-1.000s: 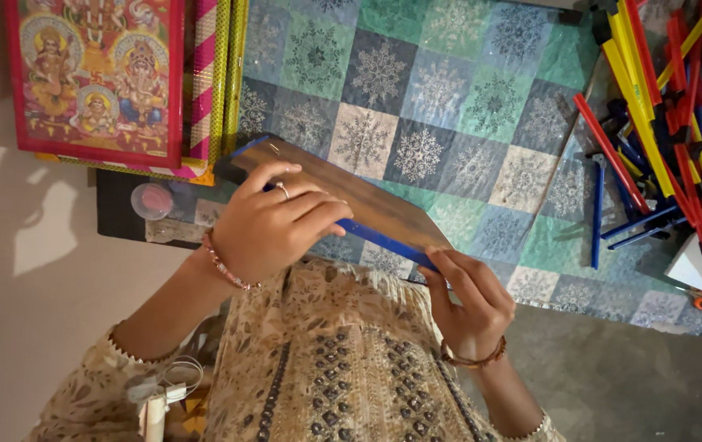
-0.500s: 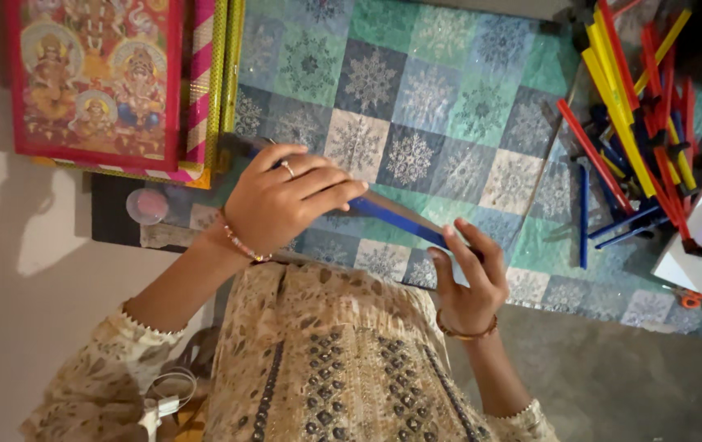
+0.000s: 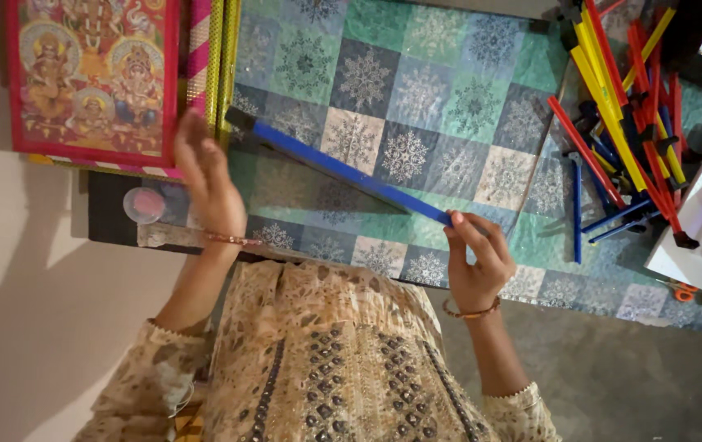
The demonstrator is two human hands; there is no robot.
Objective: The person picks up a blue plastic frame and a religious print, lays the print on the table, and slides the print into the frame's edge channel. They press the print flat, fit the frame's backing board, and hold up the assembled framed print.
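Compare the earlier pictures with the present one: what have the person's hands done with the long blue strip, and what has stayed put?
The left hand has slid from the middle of the blue strip out to its far end, baring the full length. The right hand still pinches the near end. The framed picture, patterned sheet and pile of coloured sticks lie as before.

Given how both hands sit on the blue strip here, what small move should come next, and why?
Probably lower the blue strip flat onto the snowflake-patterned sheet. The right hand pinches its near end, while the left hand lies open at the black-tipped far end, next to the framed picture, so only one end is gripped.
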